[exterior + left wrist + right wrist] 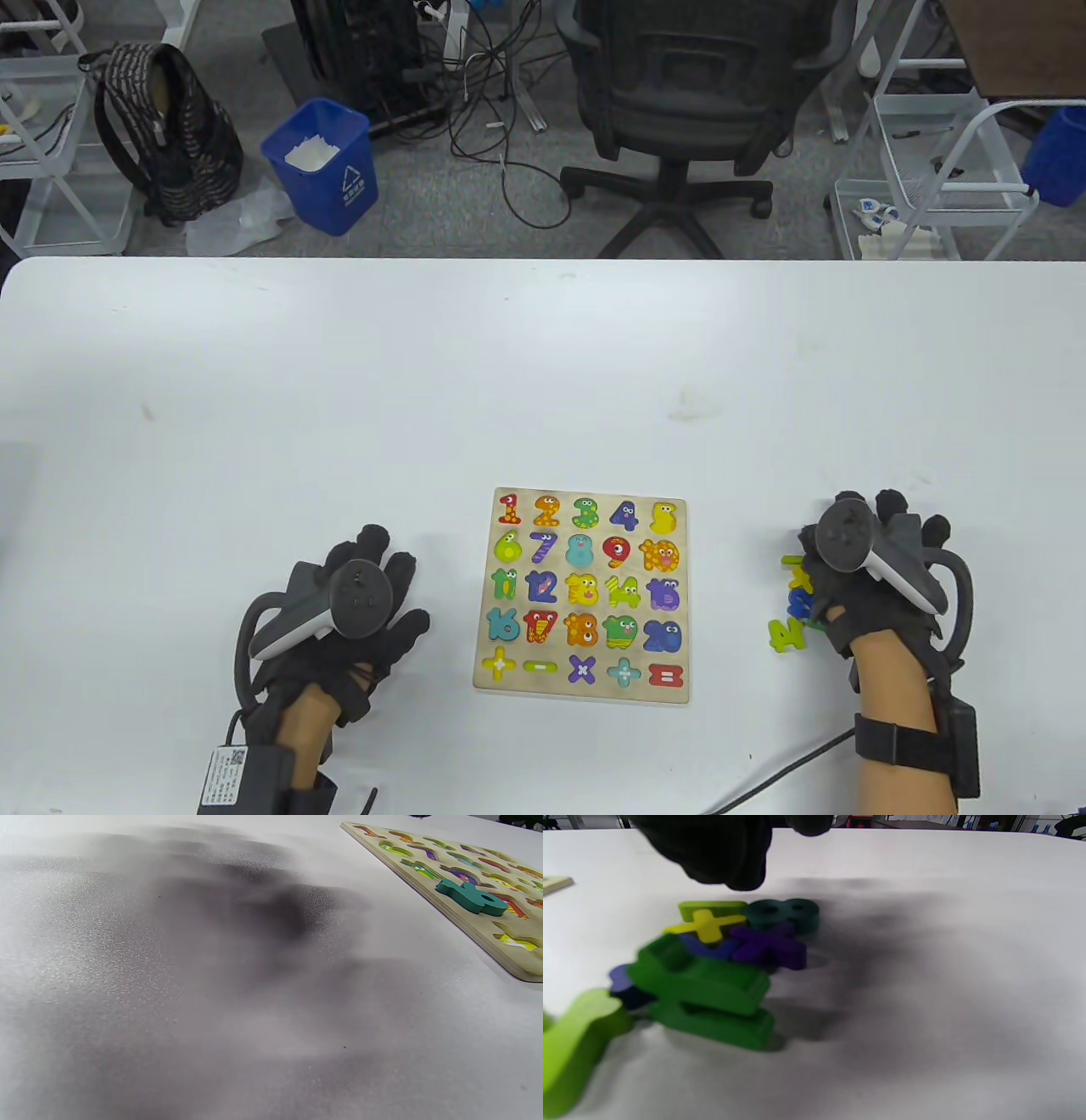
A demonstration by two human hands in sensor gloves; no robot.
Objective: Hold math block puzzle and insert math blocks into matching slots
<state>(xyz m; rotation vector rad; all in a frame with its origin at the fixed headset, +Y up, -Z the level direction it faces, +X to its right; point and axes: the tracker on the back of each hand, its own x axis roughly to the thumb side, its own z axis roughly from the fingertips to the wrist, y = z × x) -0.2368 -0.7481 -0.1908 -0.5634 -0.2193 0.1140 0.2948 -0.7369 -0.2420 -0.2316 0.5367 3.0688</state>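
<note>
The wooden math puzzle board lies flat at the table's front centre. Its slots show printed numbers and signs. A teal block stands raised in one slot near the board's left edge. My left hand rests flat on the table left of the board, fingers spread, holding nothing. My right hand hovers over a pile of loose blocks right of the board. In the right wrist view its gloved fingers hang above a yellow plus, a purple cross, a teal 8 and a green block, gripping none.
A light green 4 block lies at the near-left end of the pile. The white table stretches bare beyond the board. An office chair and a blue bin stand on the floor past the far edge.
</note>
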